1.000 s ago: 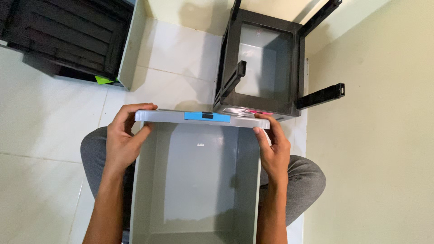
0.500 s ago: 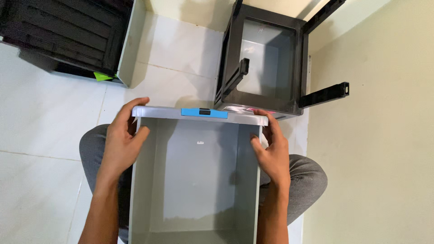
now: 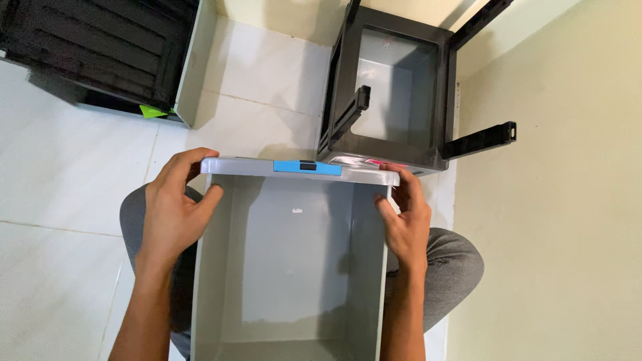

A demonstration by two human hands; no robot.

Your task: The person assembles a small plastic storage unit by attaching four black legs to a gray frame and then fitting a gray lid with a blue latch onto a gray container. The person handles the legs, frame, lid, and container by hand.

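At the far left, in the upper corner of the view, a black slatted frame [image 3: 87,47] lies on the white tiled floor [image 3: 60,187], with a pale grey panel [image 3: 195,63] along its right edge and a small bright green tag [image 3: 152,111] showing at its lower edge. Moving right, the left hand [image 3: 172,210] grips the left front corner of a grey plastic drawer [image 3: 294,267]: its fingers [image 3: 187,160] curl over the top of the front rim while the thumb presses against the inside of the left wall, so the hand is closed around that corner. The drawer is held above the lap, between grey-trousered knees [image 3: 455,267], open side up toward the camera and empty inside, its front rim pointing away from the body. A blue label strip [image 3: 306,168] with a small dark catch sits at the middle of that rim. Farther right, the right hand [image 3: 404,224] clamps the right front corner the same way, fingers on the outer side and over the rim, thumb against the inner face of the right wall. Just beyond the drawer's front rim stands a dark cabinet shell [image 3: 391,93], open and hollow with a pale bottom, touching or nearly touching the rim; I cannot tell which. A black slide rail [image 3: 480,140] sticks out from its right side toward the cream wall [image 3: 555,200].
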